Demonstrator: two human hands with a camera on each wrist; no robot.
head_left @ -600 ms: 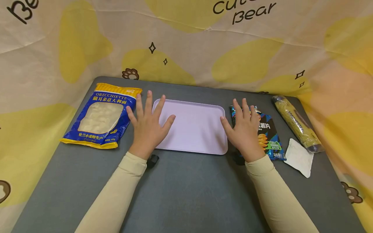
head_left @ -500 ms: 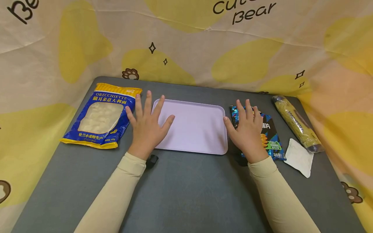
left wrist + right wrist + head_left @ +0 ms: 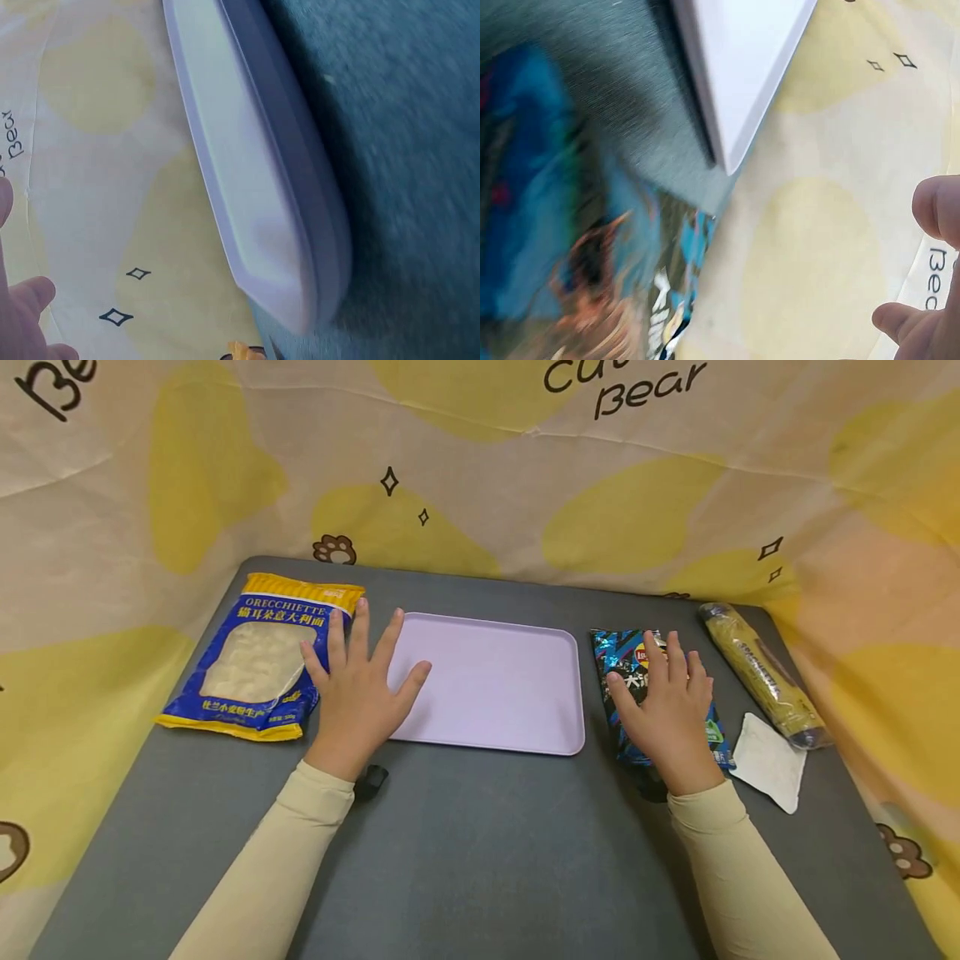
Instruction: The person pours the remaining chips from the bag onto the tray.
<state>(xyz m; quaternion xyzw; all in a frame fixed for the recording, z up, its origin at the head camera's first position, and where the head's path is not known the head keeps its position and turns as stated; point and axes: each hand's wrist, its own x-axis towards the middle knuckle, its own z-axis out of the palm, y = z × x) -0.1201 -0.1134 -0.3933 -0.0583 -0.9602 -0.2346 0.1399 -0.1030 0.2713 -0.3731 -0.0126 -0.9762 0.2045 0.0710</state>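
My left hand (image 3: pixel 357 697) is spread over the gap between a blue and yellow bag of orecchiette pasta (image 3: pixel 258 662) and a lilac tray (image 3: pixel 487 685). Its fingertips overlap the bag's right edge in the head view, and its thumb overlaps the tray. My right hand (image 3: pixel 670 718), fingers apart, covers part of a dark blue chip bag (image 3: pixel 621 652) right of the tray. Neither hand holds anything. The left wrist view shows the tray's raised side (image 3: pixel 300 172) close by; in the right wrist view the chip bag (image 3: pixel 532 187) lies near a tray corner.
On the right of the grey table (image 3: pixel 480 843) lie a long yellow wrapped package (image 3: pixel 765 677) and a small white packet (image 3: pixel 770 764), side by side. A patterned cloth (image 3: pixel 480 460) hangs behind the table and along its sides.
Both hands have moved apart: the left one leftward toward the pasta bag, the right one rightward farther over the chip bag. The bags and the tray stay in place.
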